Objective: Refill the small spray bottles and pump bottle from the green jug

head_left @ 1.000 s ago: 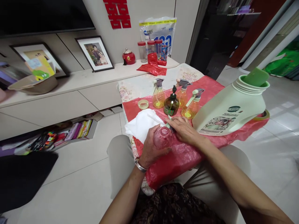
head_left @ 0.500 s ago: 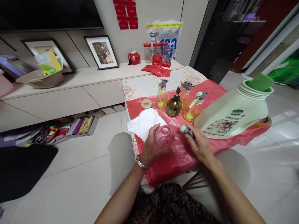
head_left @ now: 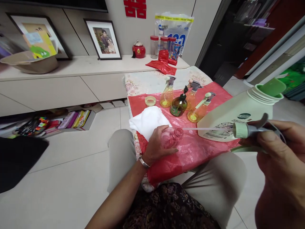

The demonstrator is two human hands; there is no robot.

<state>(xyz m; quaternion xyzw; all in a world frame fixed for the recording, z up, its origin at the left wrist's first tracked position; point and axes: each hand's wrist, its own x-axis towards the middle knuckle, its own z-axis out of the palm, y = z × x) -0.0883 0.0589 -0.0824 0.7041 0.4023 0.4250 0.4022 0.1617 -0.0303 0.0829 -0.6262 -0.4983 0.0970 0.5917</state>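
My left hand [head_left: 156, 143] is wrapped round a small pink bottle [head_left: 172, 136], tilted so its open mouth points right, on the red plastic sheet [head_left: 190, 152]. My right hand [head_left: 278, 152] is raised close to the camera at the right and grips a grey and green spray-trigger head [head_left: 250, 128]. Its thin dip tube [head_left: 207, 128] reaches left toward the bottle's mouth; the tip sits just beside the opening. A white cloth [head_left: 149, 121] lies left of the bottle.
Three amber spray bottles [head_left: 168, 93] and a brown pump bottle [head_left: 179, 105] stand behind, with a small round lid [head_left: 150, 100]. A large pale-green jug [head_left: 238, 114] lies on its side at right. Cabinet [head_left: 71, 79] with framed photos, jars and a red pot behind.
My right hand picked the trigger head off the sheet and lifted it up and right toward the camera. The left hand tipped the pink bottle's mouth to the right.
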